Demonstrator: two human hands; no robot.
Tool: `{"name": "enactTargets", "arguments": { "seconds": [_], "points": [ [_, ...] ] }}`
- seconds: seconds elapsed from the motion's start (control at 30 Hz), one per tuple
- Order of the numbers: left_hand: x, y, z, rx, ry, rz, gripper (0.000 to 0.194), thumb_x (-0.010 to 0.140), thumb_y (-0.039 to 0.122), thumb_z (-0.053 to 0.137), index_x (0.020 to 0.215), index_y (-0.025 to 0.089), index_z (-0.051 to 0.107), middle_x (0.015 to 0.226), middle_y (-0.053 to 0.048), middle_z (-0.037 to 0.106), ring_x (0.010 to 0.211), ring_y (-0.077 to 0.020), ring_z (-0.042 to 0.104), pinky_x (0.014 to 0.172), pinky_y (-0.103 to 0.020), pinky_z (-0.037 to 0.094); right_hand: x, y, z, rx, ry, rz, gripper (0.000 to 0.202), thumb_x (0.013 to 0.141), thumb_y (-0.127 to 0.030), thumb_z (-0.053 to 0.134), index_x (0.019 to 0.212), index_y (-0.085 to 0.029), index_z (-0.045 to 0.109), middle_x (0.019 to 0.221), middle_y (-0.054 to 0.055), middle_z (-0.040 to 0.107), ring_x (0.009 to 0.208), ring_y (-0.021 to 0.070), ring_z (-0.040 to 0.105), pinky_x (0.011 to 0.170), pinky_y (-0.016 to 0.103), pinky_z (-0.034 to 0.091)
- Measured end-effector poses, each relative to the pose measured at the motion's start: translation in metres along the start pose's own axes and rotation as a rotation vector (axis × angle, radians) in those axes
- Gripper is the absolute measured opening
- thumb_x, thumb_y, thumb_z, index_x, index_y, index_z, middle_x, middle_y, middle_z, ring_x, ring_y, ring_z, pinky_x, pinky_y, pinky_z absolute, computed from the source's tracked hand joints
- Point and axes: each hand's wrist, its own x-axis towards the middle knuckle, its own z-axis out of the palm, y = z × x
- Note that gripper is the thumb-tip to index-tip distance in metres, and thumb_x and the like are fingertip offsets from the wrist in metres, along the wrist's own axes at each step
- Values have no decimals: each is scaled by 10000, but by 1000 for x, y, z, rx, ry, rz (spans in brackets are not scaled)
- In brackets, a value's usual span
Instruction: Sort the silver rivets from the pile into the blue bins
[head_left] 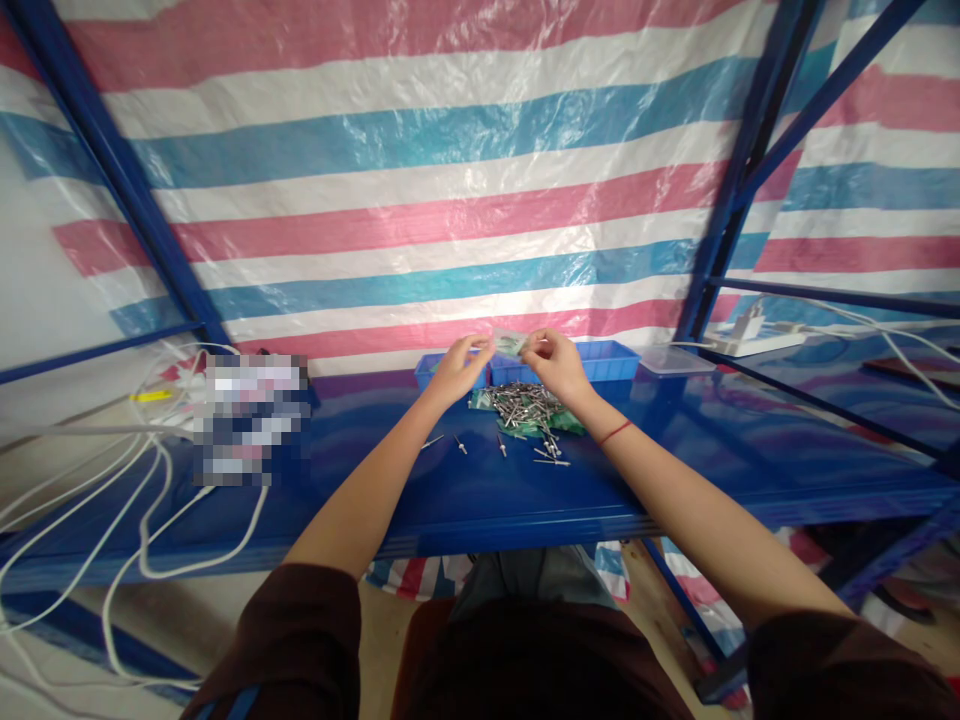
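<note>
Clear packet [510, 343] pinched between left hand [461, 369] and right hand [555, 364], metal rivets [525, 405] just below on blue table [360, 440]

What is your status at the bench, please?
Right hand pinching clear plastic piece; left hand at its other edge. Metal pins heaped below, blue bins behind.

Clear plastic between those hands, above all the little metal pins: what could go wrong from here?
The clear plastic looks flimsy; it might slip from the left hand or right hand.
The heaped metal pins could slide and scatter if bumped.
A forearm might knock the loose pins in front of the heap across the blue table.
</note>
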Motion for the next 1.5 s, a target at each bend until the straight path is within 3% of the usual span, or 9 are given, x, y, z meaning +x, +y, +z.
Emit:
{"name": "enactTargets", "arguments": {
  "seconds": [0.13,0.23,0.33,0.5,0.6,0.77,0.9,1.07,1.5],
  "points": [
    [2,-2,0,-377,-213,-342,513,838,576,409,1109,165,554,850,-95,668,609,-128,592,532,-231,428,-5,-1,-2,-323,-45,-382,89,760,-160,483,799,-196,553,796,33,636,752,171,587,726,314,450],
    [-1,1,2,-521,-254,-330,417,770,480,587,1048,170,584,847,-70,660,612,-99,584,545,-205,426,-7,-3,-2,-432,-135,-541,125,790,-153,466,824,-198,578,863,53,652,845,199,583,795,339,435],
    [2,-1,2,-522,-107,-245,358,708,343,675,1012,177,586,842,-35,643,643,-91,586,569,-194,430,-7,-4,-1,-439,-120,-611,135,802,-160,468,869,-189,582,933,71,643,901,210,573,820,348,432],
    [16,-26,-20,-234,282,-150,285,768,295,575,1020,163,588,860,-43,653,747,-131,611,650,-225,466,-8,-5,-1,-434,-49,-537,225,799,-177,478,1013,-177,549,974,78,611,821,186,570,743,322,454],
    [18,-46,-38,9,377,-109,313,785,340,549,1038,165,606,984,-66,659,892,-175,609,792,-277,468,-8,-5,-1,-443,-67,-508,228,800,-179,469,1014,-173,548,981,81,607,801,176,566,713,304,447],
    [9,-62,-42,335,103,-123,487,833,485,456,1244,229,502,1255,-84,560,1147,-237,509,965,-383,384,-10,-2,2,-521,-273,-456,172,801,-185,467,915,-156,592,828,54,632,725,153,559,676,267,413],
    [1,-59,-31,715,-161,-189,517,809,630,374,1168,314,569,1356,-67,467,1306,-344,299,1004,-591,236,-19,-3,11,-625,-487,-464,161,816,-200,473,792,-154,625,773,45,653,739,149,570,710,255,390],
    [-2,-50,-28,834,-83,-182,533,829,628,327,1184,309,564,1415,-102,359,1312,-366,257,993,-618,224,-29,-6,31,-887,-616,-442,266,820,-360,529,942,-164,662,870,99,683,852,216,595,724,286,391],
    [0,-25,-4,703,-64,277,333,866,435,436,939,228,686,1063,-55,616,1053,-210,511,949,-351,384,-32,-5,48,-1200,-602,-388,248,852,-198,448,908,-119,676,974,156,671,983,271,557,815,380,367]
  ]
}}
